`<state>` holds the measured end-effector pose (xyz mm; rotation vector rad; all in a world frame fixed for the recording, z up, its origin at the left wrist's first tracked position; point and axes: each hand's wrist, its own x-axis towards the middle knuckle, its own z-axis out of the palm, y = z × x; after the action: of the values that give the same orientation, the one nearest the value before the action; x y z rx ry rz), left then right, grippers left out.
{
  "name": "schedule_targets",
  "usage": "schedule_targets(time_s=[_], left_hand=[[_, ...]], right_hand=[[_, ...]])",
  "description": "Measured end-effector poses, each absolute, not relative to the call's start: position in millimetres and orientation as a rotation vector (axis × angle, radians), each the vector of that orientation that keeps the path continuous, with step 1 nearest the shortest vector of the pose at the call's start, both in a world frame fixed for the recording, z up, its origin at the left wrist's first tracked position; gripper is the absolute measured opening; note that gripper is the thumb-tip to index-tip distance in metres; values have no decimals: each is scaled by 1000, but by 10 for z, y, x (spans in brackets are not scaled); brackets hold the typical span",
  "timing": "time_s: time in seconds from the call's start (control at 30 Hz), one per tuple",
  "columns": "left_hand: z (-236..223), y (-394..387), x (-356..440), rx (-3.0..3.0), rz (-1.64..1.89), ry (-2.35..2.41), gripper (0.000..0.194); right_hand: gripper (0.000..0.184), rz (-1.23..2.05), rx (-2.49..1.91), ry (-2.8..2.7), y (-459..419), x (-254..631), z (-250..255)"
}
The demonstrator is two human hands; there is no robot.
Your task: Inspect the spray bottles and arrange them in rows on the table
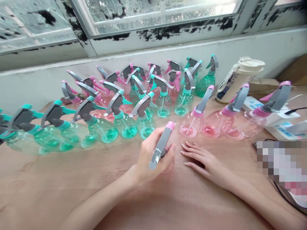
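Gripped around the neck by the left hand (150,148), probably for steadiness: a spray bottle (161,145) with grey top and pink nozzle, at the near middle of the desk (115,204). Just beside, resting on the desk: the right hand (207,159), loosely spread, holding nothing, perhaps for support. Beyond, green bottles (124,127) left and three pink bottles (217,123) right, seemingly grouped by colour; both colours crowded behind, near the wall (259,48). Mostly hidden behind fingers: the held bottle's body; cannot tell whether touching the desk. Cut off: leftmost green bottle. Pixelated beyond recognition: an object (283,172) at far right.
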<state>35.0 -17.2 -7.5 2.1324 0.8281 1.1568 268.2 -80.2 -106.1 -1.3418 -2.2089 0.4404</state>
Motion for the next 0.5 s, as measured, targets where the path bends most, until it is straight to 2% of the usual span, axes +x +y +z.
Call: schedule_targets(time_s=[0.5], left_hand=[[-97,-156,333,2122,1144,776,42]], right_hand=[[40,475,-1344,-2200,-800,2676,-1034]])
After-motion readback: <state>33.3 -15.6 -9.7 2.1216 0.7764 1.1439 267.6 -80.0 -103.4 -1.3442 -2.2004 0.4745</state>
